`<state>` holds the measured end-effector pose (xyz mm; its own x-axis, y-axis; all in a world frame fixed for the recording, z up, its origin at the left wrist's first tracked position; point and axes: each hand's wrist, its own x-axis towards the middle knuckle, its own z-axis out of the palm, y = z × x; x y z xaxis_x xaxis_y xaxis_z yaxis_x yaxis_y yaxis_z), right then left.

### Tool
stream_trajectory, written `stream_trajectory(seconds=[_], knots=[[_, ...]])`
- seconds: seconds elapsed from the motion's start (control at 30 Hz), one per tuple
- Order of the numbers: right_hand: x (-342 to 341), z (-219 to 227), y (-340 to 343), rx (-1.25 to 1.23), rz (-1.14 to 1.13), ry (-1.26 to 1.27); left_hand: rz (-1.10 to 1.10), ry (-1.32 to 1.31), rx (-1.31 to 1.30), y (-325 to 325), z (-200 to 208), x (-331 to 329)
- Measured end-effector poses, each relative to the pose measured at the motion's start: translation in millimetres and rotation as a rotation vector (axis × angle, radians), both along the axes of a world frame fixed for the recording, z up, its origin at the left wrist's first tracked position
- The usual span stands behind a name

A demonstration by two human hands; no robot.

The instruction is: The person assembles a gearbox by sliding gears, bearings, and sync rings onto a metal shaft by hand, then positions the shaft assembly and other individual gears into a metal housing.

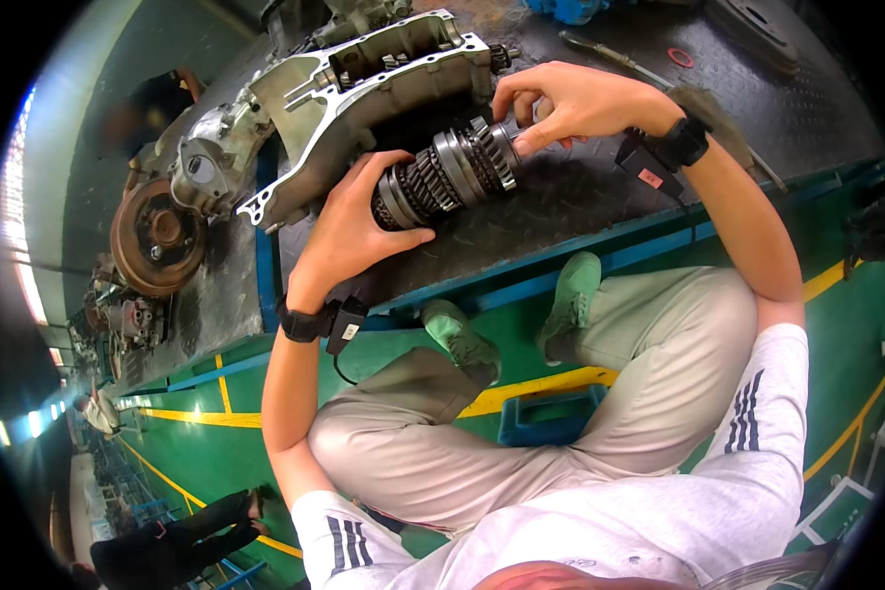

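A gear shaft [447,172], a stack of toothed steel gears and rings, lies tilted over the dark workbench, its right end farther from me. My left hand [352,218] is wrapped around its left end, thumb on the near side and fingers over the far side. At the other end, my right hand [585,106] is closed with curled fingers, its thumb pressed on the shaft's tip. The fingertips there are partly hidden. Just beyond the shaft sits an open grey metal gearbox housing [374,103], with more gears inside it.
On the bench [757,123] lie a long metal tool [615,57], a red ring [679,58] and a cloth [713,113]. A rusty brake disc [157,236] stands at left. A blue stool [551,418] shows between my legs. Other people are at far left and lower left.
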<state>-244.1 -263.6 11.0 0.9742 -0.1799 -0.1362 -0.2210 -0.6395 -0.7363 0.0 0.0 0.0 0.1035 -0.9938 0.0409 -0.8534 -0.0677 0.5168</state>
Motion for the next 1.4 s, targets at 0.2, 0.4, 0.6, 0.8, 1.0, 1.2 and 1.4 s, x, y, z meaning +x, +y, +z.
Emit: stream_trajectory(seconds=[0.2,0.4,0.6,0.8,1.0,1.2,1.4], knots=[[0,-28,-18,-0.153,0.061,-0.257,-0.073,0.0,-0.172,14,6,9],[-1,-29,-17,-0.132,-0.002,-0.407,0.038,0.09,-0.124,46,-14,39],[3,-33,-12,-0.422,-0.156,-0.396,0.149,0.104,-0.138,51,-36,51],[4,-28,-8,-0.502,-0.192,-0.208,0.124,0.225,-0.099,49,-40,63],[3,-18,-10,-0.168,-0.183,-0.203,0.116,0.226,-0.094,52,-35,63],[6,-30,-37,-0.014,-0.103,-0.227,0.114,0.353,-0.012,51,-31,67],[7,-36,-44,0.095,-0.167,-0.283,0.356,0.63,0.001,54,-31,57]])
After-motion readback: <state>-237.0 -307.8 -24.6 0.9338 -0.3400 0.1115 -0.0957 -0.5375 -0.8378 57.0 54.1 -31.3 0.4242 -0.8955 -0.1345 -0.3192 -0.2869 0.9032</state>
